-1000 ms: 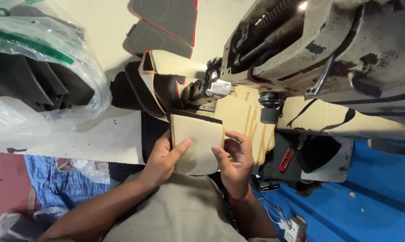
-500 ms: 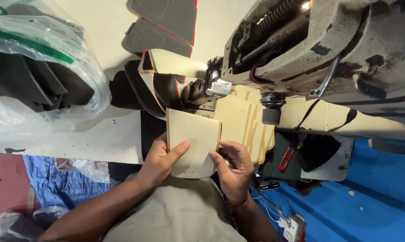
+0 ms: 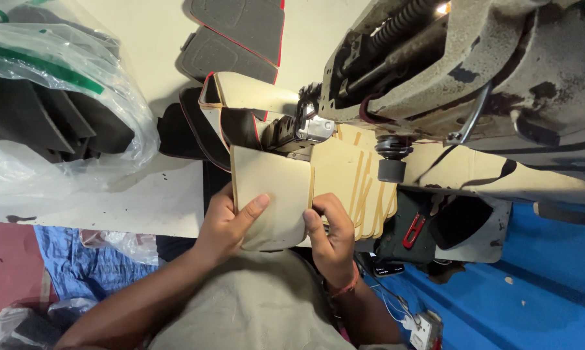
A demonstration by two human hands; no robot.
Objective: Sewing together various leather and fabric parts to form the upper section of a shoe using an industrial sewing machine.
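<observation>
Your left hand (image 3: 224, 223) pinches the flat cream leather-like panel (image 3: 270, 194), thumb on top and fingers clamped underneath, at the table (image 3: 111, 201) edge before the presser foot of the worn grey sewing machine (image 3: 448, 71). Keep that panel flat and square to the foot, and let your right hand (image 3: 331, 240), fingers curled and pressed against the right edge, guide it evenly beside the stack of cream pieces (image 3: 364, 188)

Both forearms reach forward side by side, bare to the wrists. The left hand (image 3: 231, 223) lies half open, thumb stretched out flat and pointing toward the right hand, its other fingers curled under and hidden. The right hand (image 3: 331, 236) is curled, thumb raised beside the left thumb's tip, fingers (image 3: 334, 207) bent over just beyond it. A thin orange band circles the right wrist.
</observation>
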